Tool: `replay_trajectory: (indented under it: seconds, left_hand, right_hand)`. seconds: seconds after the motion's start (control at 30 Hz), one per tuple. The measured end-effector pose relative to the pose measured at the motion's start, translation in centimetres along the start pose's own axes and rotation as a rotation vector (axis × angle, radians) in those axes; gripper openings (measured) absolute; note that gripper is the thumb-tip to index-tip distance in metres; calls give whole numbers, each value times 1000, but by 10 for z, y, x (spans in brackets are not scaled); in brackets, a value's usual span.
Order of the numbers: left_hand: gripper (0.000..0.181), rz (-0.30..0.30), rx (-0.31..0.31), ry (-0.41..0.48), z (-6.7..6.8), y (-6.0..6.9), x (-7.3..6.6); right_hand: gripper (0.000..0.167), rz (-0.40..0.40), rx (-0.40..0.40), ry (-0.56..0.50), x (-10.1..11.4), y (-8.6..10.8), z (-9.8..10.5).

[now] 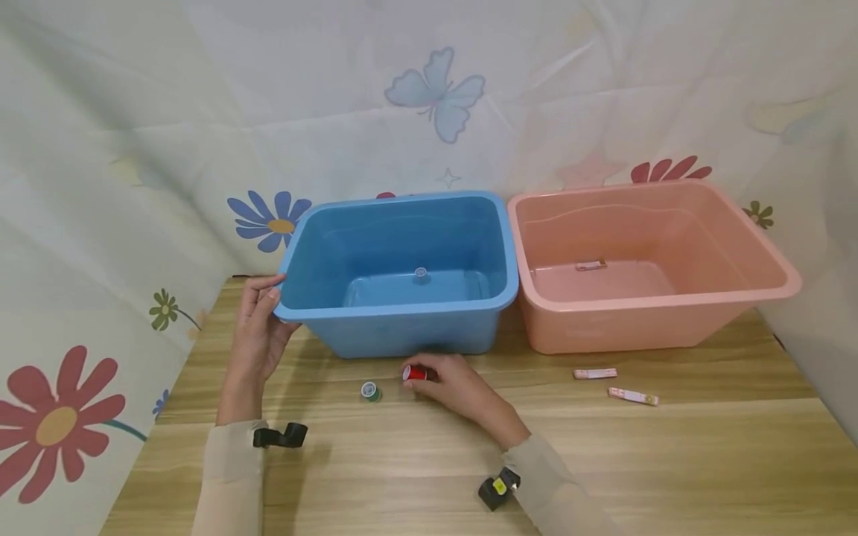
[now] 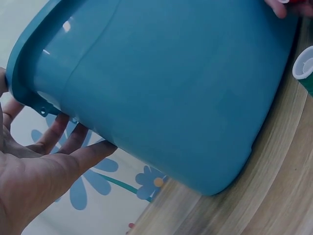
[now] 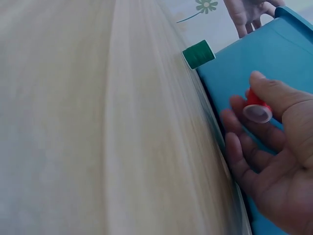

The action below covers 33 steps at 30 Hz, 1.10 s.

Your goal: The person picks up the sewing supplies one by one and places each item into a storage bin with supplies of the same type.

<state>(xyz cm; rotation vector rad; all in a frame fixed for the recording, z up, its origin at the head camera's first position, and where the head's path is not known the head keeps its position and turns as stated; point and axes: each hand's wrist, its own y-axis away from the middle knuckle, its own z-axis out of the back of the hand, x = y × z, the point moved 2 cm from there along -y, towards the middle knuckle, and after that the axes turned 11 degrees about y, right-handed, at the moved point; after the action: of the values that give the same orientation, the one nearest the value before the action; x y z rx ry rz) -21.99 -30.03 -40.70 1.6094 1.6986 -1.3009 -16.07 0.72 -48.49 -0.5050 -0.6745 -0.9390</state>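
Observation:
My right hand (image 1: 456, 383) pinches a red thread spool (image 1: 415, 373) between thumb and fingers, just in front of the blue bin (image 1: 402, 331). In the right wrist view, the white end of the red spool (image 3: 257, 113) faces the camera. A green thread spool (image 1: 371, 391) stands on the table to the left of that hand. With the thumb at the rim and the fingers under it against the side wall, my left hand (image 1: 258, 327) holds the blue bin's left front corner. Inside the blue bin sits one small spool (image 1: 420, 273), its colour hard to make out.
A pink bin (image 1: 623, 327) stands right beside the blue one, with a small pink-and-white strip (image 1: 590, 265) on its floor. Two similar strips, one nearer the bin (image 1: 595, 374) and one farther forward (image 1: 633, 396), lie on the wooden table (image 1: 402, 476). Behind hangs a flowered cloth (image 1: 335, 97).

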Motion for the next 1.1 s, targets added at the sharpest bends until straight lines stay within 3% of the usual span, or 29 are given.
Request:
replay_trajectory:
  seconds: [0.33,0.57,1.1]
  left_hand:
    - [23,-5,-18,-9,0,0,1]
    - [24,-14,-13,-8,2,0,3]
    - [25,-5,-84,-25,0,2,5]
  right_hand:
    - [37,-33,-92,-1,-2,7,8]
    - [37,19,-135,14,-4,10,12]
    - [35,161,-97,100,16,19,26]
